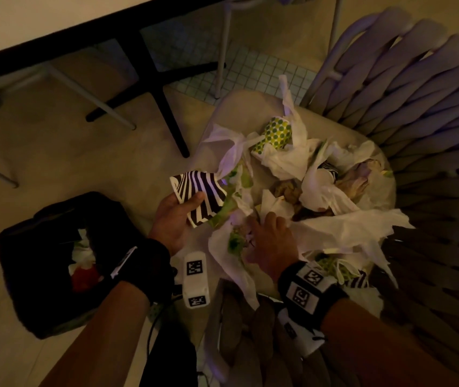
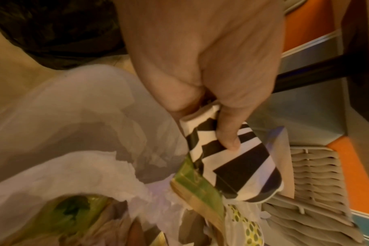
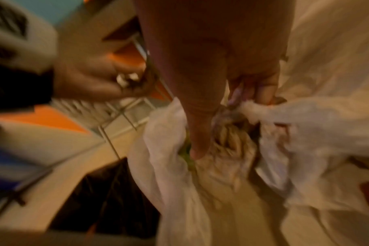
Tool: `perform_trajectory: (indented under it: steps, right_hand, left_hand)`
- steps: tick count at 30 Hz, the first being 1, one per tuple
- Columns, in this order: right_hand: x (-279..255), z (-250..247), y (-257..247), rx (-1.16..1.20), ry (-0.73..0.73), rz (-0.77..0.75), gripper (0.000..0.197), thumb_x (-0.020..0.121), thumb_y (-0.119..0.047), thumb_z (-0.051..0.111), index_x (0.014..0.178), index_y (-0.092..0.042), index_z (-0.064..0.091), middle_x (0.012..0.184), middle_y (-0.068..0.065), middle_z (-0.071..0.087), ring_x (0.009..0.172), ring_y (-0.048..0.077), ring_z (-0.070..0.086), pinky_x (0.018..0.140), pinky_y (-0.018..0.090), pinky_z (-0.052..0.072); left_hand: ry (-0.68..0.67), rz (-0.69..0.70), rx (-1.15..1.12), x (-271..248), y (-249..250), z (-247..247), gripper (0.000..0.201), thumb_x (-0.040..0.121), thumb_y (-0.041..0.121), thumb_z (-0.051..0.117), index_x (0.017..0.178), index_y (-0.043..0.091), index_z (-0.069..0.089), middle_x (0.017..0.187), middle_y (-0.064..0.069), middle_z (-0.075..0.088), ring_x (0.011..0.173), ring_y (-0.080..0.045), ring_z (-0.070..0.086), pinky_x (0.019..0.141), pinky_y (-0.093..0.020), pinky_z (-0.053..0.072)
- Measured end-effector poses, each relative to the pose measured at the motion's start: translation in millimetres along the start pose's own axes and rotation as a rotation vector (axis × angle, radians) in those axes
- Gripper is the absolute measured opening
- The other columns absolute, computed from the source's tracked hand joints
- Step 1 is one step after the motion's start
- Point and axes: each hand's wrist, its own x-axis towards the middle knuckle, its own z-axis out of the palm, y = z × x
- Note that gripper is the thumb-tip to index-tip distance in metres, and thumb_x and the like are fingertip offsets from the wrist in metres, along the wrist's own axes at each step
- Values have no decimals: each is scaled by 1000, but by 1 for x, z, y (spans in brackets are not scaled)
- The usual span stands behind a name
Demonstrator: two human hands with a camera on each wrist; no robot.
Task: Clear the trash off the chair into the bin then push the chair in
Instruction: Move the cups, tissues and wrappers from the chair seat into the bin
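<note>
While gripping a flattened black-and-white striped cup between thumb and curled fingers, left hand raised over chair seat front edge. Right hand down in heaped trash, fingers curled, pinching white tissue. Dotted green cup lying farther back on seat. Black-lined bin on floor, left of chair.
</note>
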Motion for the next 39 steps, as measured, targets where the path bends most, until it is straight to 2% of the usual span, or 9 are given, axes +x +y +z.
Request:
perform_trajectory:
  steps: [4,6,9,14,23,30,34,37,39]
  right_hand:
    - [6,9,0,-60,127,-2,27,73,-29,67,97,-16,67,86,13,58,74,34,58,57,38,48]
    - [6,1,3,19,104,44,32,86,-30,51,111,-12,62,99,17,57,88,38,57,69,42,48]
    - [2,-20,13,249,91,117,34,87,-23,55,116,-6,56,114,20,53,103,39,54,82,40,44]
    - [-21,-71,23,528,138,149,24,78,-14,70,96,1,62,84,13,54,81,30,56,63,28,30]
    - [-71,-136,0,616,194,157,31,74,-27,74,97,-8,66,84,11,70,79,28,65,73,47,50]
    - [-68,-139,-123,657,104,-65,15,75,-23,74,88,-19,68,74,-6,67,64,-2,59,59,19,44]
    - [-37,-101,-219,695,-67,-202,21,75,-18,75,94,-13,68,82,1,69,72,9,61,69,30,49]
    - [-11,-52,-298,646,-245,-277,26,75,-14,74,100,-10,66,83,-4,64,74,7,58,55,6,40]
    - [10,-1,-358,593,-378,-325,25,75,-14,73,99,-10,66,84,-2,63,79,12,59,50,3,38]
  left_hand:
    - [5,-8,-18,-3,-2,-10,22,89,1,57,104,14,67,92,-4,77,87,-18,72,71,-30,59]
    - [9,-20,-30,-5,-3,-15,22,89,2,58,106,14,67,95,-6,76,89,-20,72,74,-32,59]
    - [14,-36,-48,-10,-3,-18,25,89,3,57,112,12,65,105,-11,73,94,-23,70,79,-33,59]
    - [-6,-46,-86,-18,8,-18,29,91,3,55,120,6,60,106,-12,71,96,-25,69,82,-36,59]
    - [-56,1,-212,-39,39,-46,45,78,13,62,123,6,58,109,-13,72,101,-27,69,90,-41,55]
    - [24,61,-286,-66,54,-136,51,70,17,69,119,7,60,104,-7,74,99,-21,70,79,-29,58]
    - [219,45,-326,-88,51,-231,68,73,19,74,135,4,49,124,-16,64,113,-29,63,90,-35,55]
    - [350,7,-336,-102,35,-316,43,90,10,55,133,8,51,127,-17,62,117,-31,61,96,-44,53]
    - [478,-9,-318,-112,20,-376,38,92,9,55,130,5,54,123,-17,64,113,-32,62,91,-41,53]
